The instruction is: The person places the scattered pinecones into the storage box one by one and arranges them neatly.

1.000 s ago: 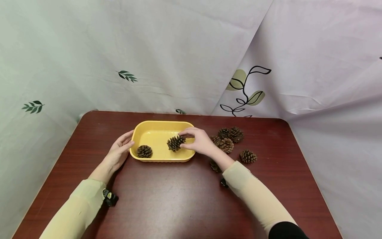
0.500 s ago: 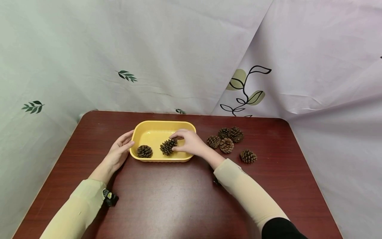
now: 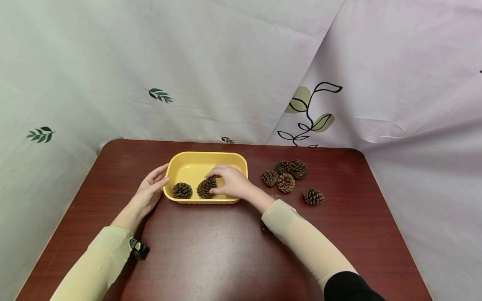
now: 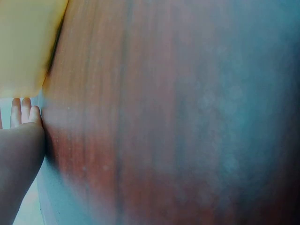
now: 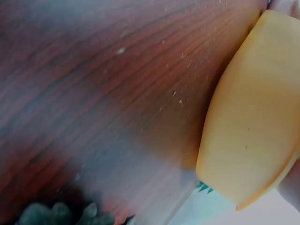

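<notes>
In the head view, a shallow yellow tray [image 3: 226, 156] sits toward the back of the table. My left hand [image 3: 148, 192] holds its left end, thumb over the rim and fingers along the outer wall; the left wrist view shows those fingers [image 4: 26, 112] against the tray. Low inside the tray, my right hand [image 3: 231, 183] pinches a brown pine cone [image 3: 205, 189] between thumb and fingers. Another pine cone [image 3: 182, 190] lies in the tray's front left corner. In the right wrist view, the tray's outer side [image 5: 253, 108] hides the held cone.
Several pine cones [image 3: 286, 183] lie clustered to the right of the tray, with a single cone [image 3: 313, 196] farther right. Another cone [image 3: 276, 196] is mostly hidden behind the right forearm. A pale curtain [image 3: 211, 83] hangs behind the dark red-brown table [image 3: 211, 251].
My right hand has moved left and lower into the tray with its pine cone, which is now close to the corner cone. The left hand and tray have stayed put.
</notes>
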Action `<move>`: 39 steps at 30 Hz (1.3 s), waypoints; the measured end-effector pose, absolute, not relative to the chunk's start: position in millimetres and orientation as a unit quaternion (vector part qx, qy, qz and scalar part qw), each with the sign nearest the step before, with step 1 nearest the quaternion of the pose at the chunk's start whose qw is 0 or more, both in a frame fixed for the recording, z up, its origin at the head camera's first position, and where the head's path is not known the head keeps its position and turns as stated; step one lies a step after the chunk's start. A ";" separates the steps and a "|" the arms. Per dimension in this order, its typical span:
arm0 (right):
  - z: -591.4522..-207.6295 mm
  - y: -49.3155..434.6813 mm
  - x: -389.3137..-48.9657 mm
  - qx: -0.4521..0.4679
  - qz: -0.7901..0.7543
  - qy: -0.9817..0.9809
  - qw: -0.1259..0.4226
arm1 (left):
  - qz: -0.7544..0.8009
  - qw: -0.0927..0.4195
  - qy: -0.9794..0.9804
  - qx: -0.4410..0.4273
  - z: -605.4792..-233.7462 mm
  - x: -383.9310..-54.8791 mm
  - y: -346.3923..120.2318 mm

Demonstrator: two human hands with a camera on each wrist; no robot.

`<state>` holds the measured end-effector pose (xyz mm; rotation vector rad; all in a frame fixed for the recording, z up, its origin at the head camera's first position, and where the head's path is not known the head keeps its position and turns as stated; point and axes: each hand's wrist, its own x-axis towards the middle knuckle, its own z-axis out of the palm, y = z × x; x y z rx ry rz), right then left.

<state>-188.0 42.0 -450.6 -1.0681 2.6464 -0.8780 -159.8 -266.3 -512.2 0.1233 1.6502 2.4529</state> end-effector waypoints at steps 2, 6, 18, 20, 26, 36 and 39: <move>-450.6 39.1 -187.2 -0.358 -0.295 0.882 0.079 | 0.827 0.090 0.553 0.044 -512.5 -159.9 -266.3; -450.9 33.5 -185.8 -0.364 -0.297 0.879 0.081 | 0.827 0.090 0.553 0.045 -512.5 -159.9 -266.3; -452.4 21.7 -182.5 -0.384 -0.298 0.870 0.078 | 0.825 0.090 0.557 0.042 -511.7 -159.8 -266.3; -452.1 19.8 -182.4 -0.387 -0.292 0.871 0.075 | 0.826 0.089 0.555 0.042 -511.8 -160.0 -266.3; -450.6 13.6 -182.5 -0.397 -0.279 0.871 0.071 | 0.826 0.087 0.556 0.047 -511.9 -160.1 -266.0; -451.1 9.4 -182.0 -0.400 -0.275 0.871 0.069 | 0.826 0.087 0.555 0.049 -511.7 -160.5 -265.9; -451.0 11.0 -181.8 -0.397 -0.278 0.872 0.072 | 0.825 0.087 0.556 0.049 -511.8 -160.6 -265.7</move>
